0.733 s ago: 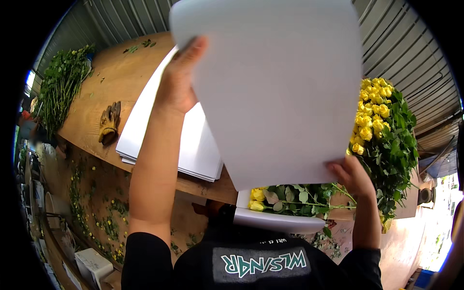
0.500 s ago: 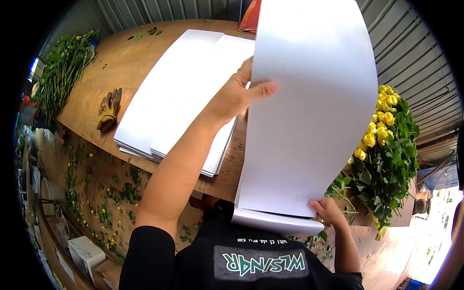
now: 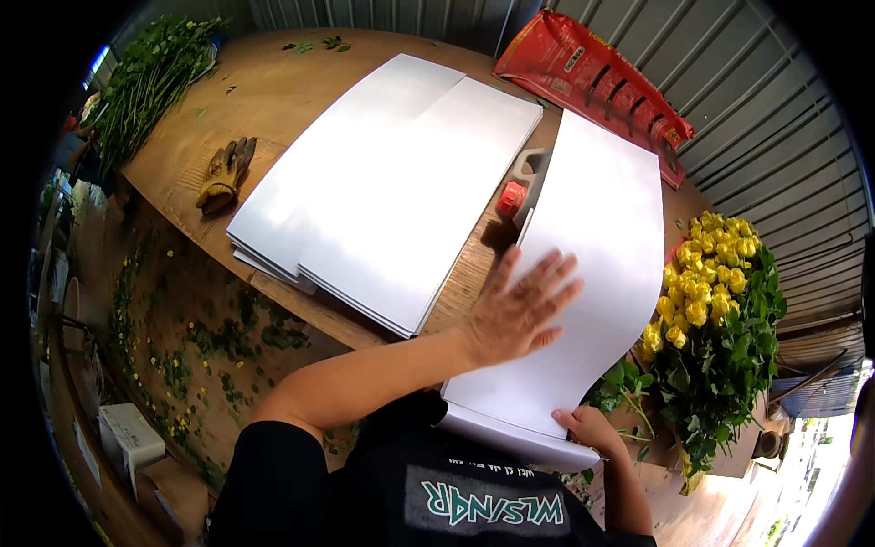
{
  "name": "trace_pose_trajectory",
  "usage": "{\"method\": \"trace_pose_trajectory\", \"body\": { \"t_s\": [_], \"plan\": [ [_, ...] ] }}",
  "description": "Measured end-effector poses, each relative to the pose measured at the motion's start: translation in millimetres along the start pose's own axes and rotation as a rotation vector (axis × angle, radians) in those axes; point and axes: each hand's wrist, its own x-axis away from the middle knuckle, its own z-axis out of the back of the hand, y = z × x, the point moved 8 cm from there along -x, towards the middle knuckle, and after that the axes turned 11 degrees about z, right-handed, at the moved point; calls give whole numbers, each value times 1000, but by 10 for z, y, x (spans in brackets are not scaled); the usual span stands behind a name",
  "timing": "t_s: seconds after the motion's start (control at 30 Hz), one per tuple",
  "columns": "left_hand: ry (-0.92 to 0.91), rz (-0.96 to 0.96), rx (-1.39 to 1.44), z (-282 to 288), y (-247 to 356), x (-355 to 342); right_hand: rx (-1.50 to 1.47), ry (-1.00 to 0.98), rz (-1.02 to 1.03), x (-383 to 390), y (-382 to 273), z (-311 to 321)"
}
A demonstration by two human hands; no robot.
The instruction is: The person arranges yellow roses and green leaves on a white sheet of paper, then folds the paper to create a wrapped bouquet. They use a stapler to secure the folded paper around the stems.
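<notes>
A long white sheet [image 3: 602, 228] of card or thin board stretches from my body toward the far side of the table, bending at its near end. Over its left edge, my left hand [image 3: 524, 314] is spread with fingers apart, a little blurred, holding nothing; whether the palm touches the sheet I cannot tell. At the near right corner, my right hand [image 3: 592, 430] pinches the sheet, thumb on top. Below that corner a folded or curled white edge [image 3: 519, 440] rests against my black shirt. To the left lies a stack of similar white sheets [image 3: 392, 191].
A grey jug [image 3: 531, 169] with a red cap stands partly behind the sheet. A red bag [image 3: 592, 82] leans at the back wall. Yellow roses [image 3: 697, 283] are bunched at the right. A worn glove [image 3: 225, 176] and green stems [image 3: 155, 82] lie on the wooden table [image 3: 205, 118] at left.
The raised sheet has come down and away from my face, uncovering the jug and red bag. My left hand has let go of its edge and moved nearer, fingers spread. My right hand keeps its corner.
</notes>
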Motion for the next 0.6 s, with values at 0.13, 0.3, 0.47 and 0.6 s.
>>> {"method": "trace_pose_trajectory", "body": {
  "t_s": [0.13,0.3,0.47,0.6],
  "plan": [
    [-292,-286,-10,-638,388,749,13,-81,-93,-8,-51,24],
    [-459,-200,-17,-867,278,846,45,-149,-130,-31,-111,19],
    [-559,-135,67,-978,217,881,82,-228,-153,-78,-65,-17],
    [-548,-126,86,-992,218,864,116,-285,-170,-104,-26,-25]
  ]
}}
